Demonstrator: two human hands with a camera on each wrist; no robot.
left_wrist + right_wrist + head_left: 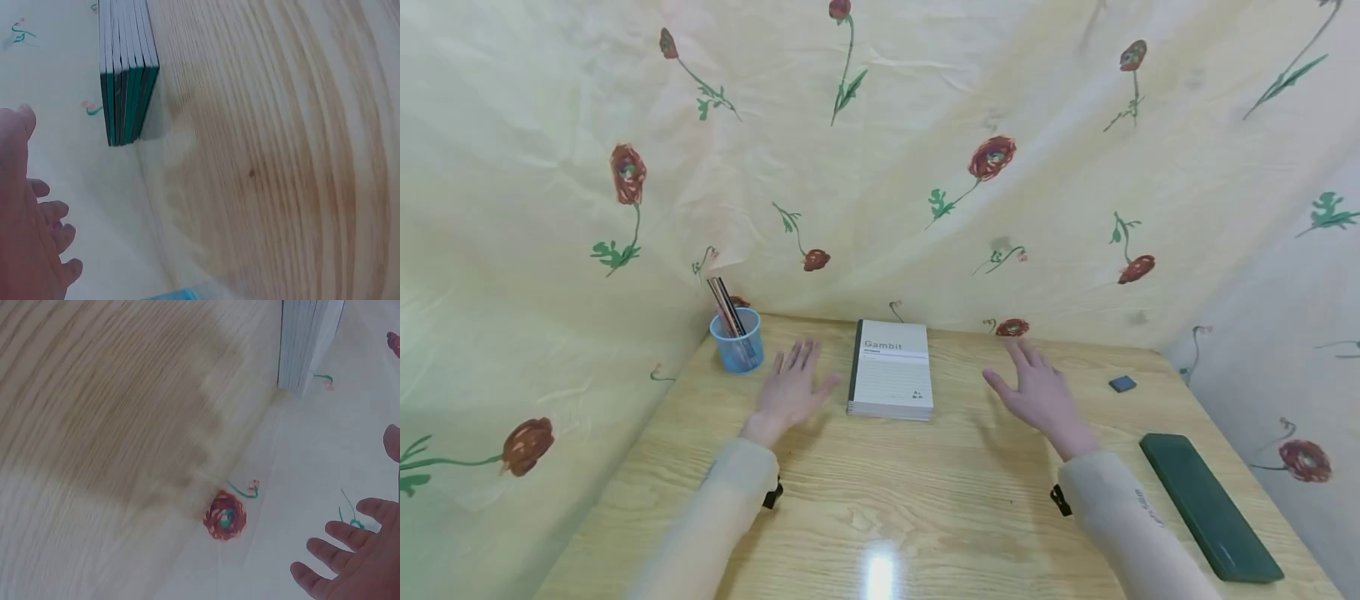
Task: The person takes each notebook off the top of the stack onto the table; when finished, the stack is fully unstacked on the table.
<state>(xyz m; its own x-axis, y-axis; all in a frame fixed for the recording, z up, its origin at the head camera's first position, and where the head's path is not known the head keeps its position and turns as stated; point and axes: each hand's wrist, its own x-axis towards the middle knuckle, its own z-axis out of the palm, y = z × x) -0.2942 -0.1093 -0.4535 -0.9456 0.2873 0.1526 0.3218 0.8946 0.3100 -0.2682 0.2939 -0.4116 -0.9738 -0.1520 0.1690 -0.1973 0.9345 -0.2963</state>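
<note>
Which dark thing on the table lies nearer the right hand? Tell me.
The small dark block, beyond the right hand; the long dark green case lies nearer the table's front edge, beside the sleeve.

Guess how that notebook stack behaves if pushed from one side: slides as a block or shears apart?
The notebook stack looks like several thin separate books, so a push near the top probably shears it. The table looks glossy, so a low push likely slides it as one. Probably fairly heavy, bending little.

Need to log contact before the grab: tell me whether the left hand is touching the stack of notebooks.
Apart. The head view shows bare table between the left hand and the stack of notebooks.
</note>
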